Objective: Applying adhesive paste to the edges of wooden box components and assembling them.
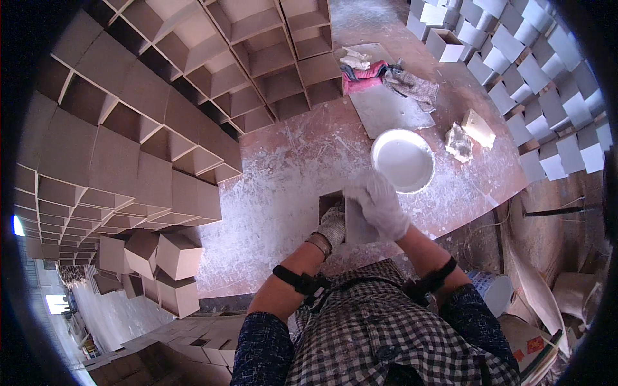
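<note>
A small grey-brown open box (362, 230) is held close in front of me, at the near side of the table. My left hand (333, 226), in a pale knitted glove, reaches into its open side and grips it; the fingertips are hidden inside. My right hand (380, 207), in a whitened glove, lies against the box's upper and right side. Motion smears its fingers, so I cannot make out whether they hold anything. Just beyond the right hand stands a round white basin (403, 132) with white contents.
Brown open boxes (261, 55) are stacked high at the left and far left. Paler boxes (541, 90) form a wall at the far right. Cloths (412, 89) lie on a board (393, 119) beyond the basin. Two pale lumps (477, 128) sit right of it. White residue coats the reddish table (270, 174).
</note>
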A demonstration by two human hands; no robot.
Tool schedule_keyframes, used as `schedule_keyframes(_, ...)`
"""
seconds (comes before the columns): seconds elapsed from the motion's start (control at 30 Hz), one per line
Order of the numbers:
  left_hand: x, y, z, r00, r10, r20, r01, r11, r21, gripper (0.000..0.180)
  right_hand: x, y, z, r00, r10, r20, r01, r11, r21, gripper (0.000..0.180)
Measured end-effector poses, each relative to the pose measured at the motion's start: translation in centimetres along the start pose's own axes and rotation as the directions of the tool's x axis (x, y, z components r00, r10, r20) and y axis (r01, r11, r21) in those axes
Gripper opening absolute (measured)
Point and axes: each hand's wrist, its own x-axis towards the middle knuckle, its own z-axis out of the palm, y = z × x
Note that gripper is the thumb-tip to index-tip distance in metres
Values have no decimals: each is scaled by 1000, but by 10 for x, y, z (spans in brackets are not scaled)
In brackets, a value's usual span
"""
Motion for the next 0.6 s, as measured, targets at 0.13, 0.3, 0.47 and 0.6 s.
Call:
schedule_keyframes(0.13, -14, -17, 11, 984, -178, 2, 174, 957, -232, 53, 1, -41, -15, 985, -91, 147, 114, 981, -159, 15)
schedule_keyframes(0.3, -33, 23, -38, 992, -106, 62, 106, 994, 10, 50, -25, -54, -23, 980, -169, 110, 168, 986, 10, 14)
schedule_keyframes(0.47, -25, 27, -41, 997, -70, 43, 68, 996, 59, 50, 4, -11, 2, 945, 304, -124, -268, 932, 242, 20)
schedule_keyframes(0.6, -27, 1, -24, 995, 64, 79, -70, 995, 76, 53, -33, -40, -6, 993, -102, 62, 109, 988, -109, 17)
